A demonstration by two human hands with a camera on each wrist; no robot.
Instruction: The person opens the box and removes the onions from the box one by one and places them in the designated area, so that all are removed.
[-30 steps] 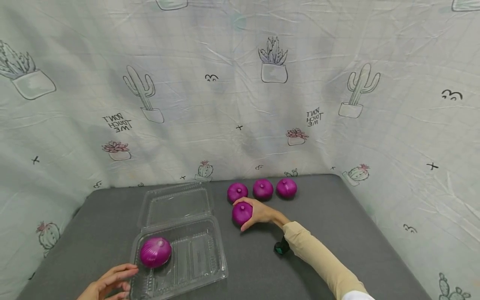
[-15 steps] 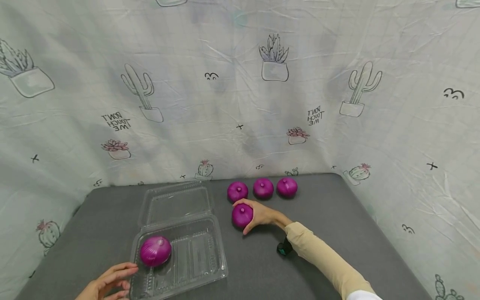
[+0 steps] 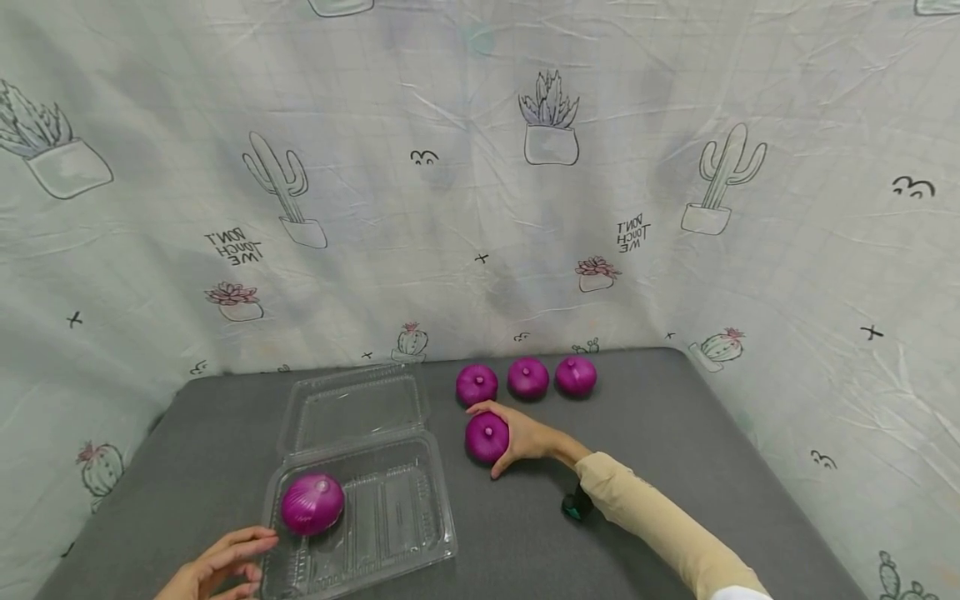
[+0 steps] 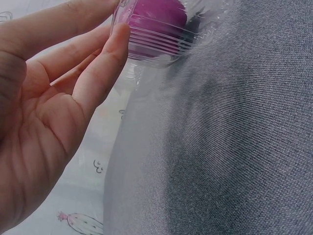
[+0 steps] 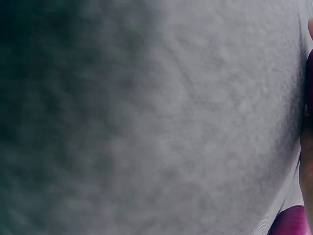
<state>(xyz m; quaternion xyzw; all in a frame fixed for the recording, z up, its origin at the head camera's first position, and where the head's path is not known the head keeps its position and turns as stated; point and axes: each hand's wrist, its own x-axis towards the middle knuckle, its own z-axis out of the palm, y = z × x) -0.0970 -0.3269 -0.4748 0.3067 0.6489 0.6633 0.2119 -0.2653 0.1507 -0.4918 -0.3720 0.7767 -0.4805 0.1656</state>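
Note:
My right hand grips a purple onion from its right side, fingers round the far side and thumb at the near side. Only slivers of that hand show at the right edge of the right wrist view. At lower left, my left hand has its fingertips against the left wall of a clear plastic clamshell container. The container's lid is folded back, away from me. Another purple onion sits in the left part of its base; the left wrist view shows this onion through the plastic.
Behind the gripped onion, three more onions stand in a row: a left one, a middle one and a right one. A pale printed curtain surrounds the grey tabletop at the back and sides.
My right hand and the onion in it have shifted slightly toward me, widening the gap to the row behind. My left hand and the container have stayed in place.

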